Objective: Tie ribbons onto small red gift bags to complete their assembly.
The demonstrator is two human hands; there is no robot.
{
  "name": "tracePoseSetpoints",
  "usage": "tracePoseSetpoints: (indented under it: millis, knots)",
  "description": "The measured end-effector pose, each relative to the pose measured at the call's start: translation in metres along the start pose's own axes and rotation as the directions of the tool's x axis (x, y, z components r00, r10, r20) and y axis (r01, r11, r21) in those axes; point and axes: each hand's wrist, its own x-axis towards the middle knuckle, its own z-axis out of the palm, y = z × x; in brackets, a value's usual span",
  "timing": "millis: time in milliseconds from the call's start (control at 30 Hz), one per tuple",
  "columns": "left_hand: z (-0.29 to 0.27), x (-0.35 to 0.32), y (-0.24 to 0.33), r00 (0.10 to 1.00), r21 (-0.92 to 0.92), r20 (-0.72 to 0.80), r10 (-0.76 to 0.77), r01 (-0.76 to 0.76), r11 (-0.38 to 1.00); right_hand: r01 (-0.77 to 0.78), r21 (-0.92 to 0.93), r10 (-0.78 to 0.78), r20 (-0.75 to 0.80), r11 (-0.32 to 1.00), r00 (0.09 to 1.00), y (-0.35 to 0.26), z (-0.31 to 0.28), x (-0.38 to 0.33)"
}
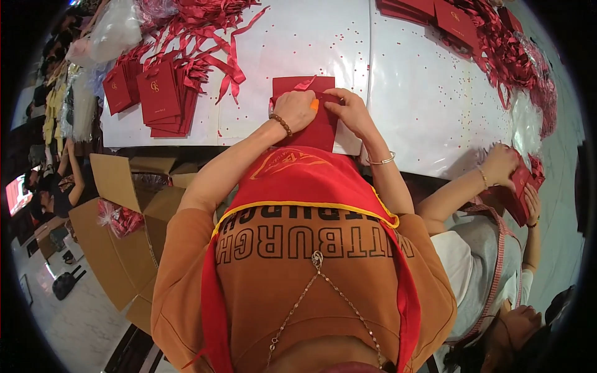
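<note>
Red bag: flat red paper bag is lying on the near edge of the white desk, directly ahead of the person, w/ its lower part hanging over the desk edge toward the red apron.
Left hand: left hand is resting on the bag's upper left part, fingers curled and pinching at the bag's top area; a bead bracelet is sitting on the wrist.
Right hand: right hand is pressing on the bag's upper right edge, fingers closed down on it, touching the paper; thin bangle on the wrist.
Between hands: both hands are nearly meeting over the bag's top, an orange fingertip cover showing btw them.
Ribbon: short red ribbon bit is sticking up at the bag's top.
Left of desk: stack of finished red bags w/ loose red ribbons, well apart from the hands.
Right side: another person's hands are holding red bags at the desk's right end.
Floor left: open cardboard box beside the desk.
</note>
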Motion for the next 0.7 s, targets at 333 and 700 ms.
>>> tracePoseSetpoints:
  millis: [333,700]
  knots:
    - [0.008,-0.004,-0.003,0.993,0.031,-0.1,0.057,-0.054,0.998,-0.066,0.087,0.069,-0.031,0.994,0.997,0.002,0.004,-0.001]
    - [0.025,-0.006,-0.009,0.927,0.016,-0.287,0.241,-0.247,0.969,-0.087,0.099,0.089,-0.006,0.991,0.996,0.005,-0.001,0.001]
